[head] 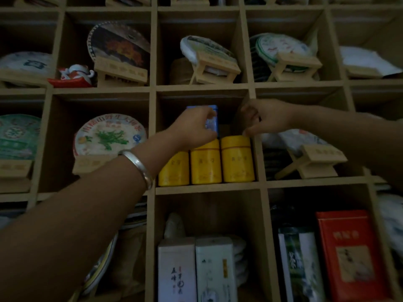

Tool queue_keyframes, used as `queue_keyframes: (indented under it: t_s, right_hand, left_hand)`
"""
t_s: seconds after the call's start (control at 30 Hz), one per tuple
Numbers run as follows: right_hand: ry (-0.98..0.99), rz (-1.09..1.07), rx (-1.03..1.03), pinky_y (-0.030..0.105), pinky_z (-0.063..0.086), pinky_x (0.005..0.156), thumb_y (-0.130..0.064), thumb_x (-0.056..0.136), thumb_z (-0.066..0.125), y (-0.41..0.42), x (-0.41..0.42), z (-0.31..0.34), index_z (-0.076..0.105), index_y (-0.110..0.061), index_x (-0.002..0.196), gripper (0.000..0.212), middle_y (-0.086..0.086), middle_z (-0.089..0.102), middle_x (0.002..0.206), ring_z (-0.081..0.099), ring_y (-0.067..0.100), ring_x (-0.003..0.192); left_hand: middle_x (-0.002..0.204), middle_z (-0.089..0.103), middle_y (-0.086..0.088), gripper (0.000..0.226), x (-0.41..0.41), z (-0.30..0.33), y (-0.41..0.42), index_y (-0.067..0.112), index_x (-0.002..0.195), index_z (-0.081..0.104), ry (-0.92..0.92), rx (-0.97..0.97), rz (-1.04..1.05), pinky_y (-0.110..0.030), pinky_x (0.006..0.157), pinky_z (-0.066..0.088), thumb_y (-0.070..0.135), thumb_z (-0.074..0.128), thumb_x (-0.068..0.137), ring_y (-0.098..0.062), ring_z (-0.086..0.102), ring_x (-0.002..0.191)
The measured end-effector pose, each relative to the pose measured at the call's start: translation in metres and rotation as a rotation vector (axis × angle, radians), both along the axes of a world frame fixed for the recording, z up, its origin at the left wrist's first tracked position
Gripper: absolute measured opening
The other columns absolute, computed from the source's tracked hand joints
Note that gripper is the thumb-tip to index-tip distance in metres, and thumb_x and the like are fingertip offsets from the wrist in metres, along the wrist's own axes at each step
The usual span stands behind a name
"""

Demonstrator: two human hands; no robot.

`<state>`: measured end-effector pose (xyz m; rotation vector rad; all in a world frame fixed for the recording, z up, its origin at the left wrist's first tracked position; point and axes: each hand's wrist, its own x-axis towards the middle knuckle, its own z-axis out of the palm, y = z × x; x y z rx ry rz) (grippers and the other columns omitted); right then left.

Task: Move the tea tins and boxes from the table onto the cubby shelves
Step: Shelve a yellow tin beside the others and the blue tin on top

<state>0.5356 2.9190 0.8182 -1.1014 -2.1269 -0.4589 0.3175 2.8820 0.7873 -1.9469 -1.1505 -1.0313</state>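
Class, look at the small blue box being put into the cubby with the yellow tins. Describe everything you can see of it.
The blue box is a small upright rectangular carton, bright blue with a paler printed patch on its front; the print is too blurred to read. The left hand grips it from the front, covering its lower left part. It sits above the middle yellow tin, inside the centre cubby; whether it rests on that tin's lid cannot be told.

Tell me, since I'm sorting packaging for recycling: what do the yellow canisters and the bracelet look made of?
The yellow canisters look like glossy painted tin, though coated cardboard is possible: smooth sheen, lid seam. The bracelet on the left wrist looks like polished silver-coloured metal, with bright highlights.
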Motion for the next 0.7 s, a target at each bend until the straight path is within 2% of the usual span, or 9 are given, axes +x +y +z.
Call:
queue_keyframes:
  t_s: [0.17, 0.37, 0.5, 0.7]
  right_hand:
    - [-0.077, -0.055, 0.105, 0.026, 0.042, 0.083, -0.043, 0.074, 0.078, 0.009, 0.003, -0.025, 0.041, -0.018, 0.139, 0.079, 0.004, 0.052, 0.136, 0.053, 0.02, 0.118]
    - [-0.196, -0.079, 0.251, 0.037, 0.039, 0.098, -0.054, 0.071, 0.071, 0.028, 0.002, -0.044, 0.045, -0.019, 0.135, 0.077, 0.004, 0.053, 0.131, 0.037, 0.023, 0.126]
    - [-0.253, -0.107, 0.332, 0.039, 0.034, 0.102, -0.057, 0.071, 0.069, 0.039, 0.003, -0.053, 0.052, -0.019, 0.126, 0.069, 0.004, 0.055, 0.129, 0.029, 0.027, 0.132]
    - [-0.264, -0.11, 0.357, 0.04, 0.032, 0.102, -0.058, 0.072, 0.068, 0.041, 0.001, -0.055, 0.053, -0.02, 0.123, 0.066, 0.006, 0.055, 0.128, 0.027, 0.03, 0.133]
  left_hand:
    - [0.139, 0.051, -0.011, 0.065, 0.022, -0.024, 0.016, 0.012, 0.141, 0.041, 0.088, 0.003, 0.104, -0.031, 0.094, 0.041, 0.026, 0.067, 0.083, -0.025, 0.047, 0.128]
    - [0.139, 0.048, -0.014, 0.067, 0.035, -0.035, 0.03, 0.01, 0.141, 0.04, 0.145, -0.016, 0.149, -0.036, 0.101, 0.04, 0.028, 0.066, 0.083, -0.028, 0.045, 0.128]
    - [0.14, 0.047, -0.015, 0.068, 0.045, -0.037, 0.039, 0.008, 0.142, 0.038, 0.156, -0.026, 0.155, -0.035, 0.103, 0.038, 0.028, 0.066, 0.083, -0.029, 0.045, 0.128]
    - [0.129, 0.051, -0.013, 0.058, 0.045, -0.035, 0.043, 0.009, 0.132, 0.048, 0.165, -0.033, 0.187, -0.037, 0.097, 0.043, 0.027, 0.068, 0.081, -0.029, 0.049, 0.118]
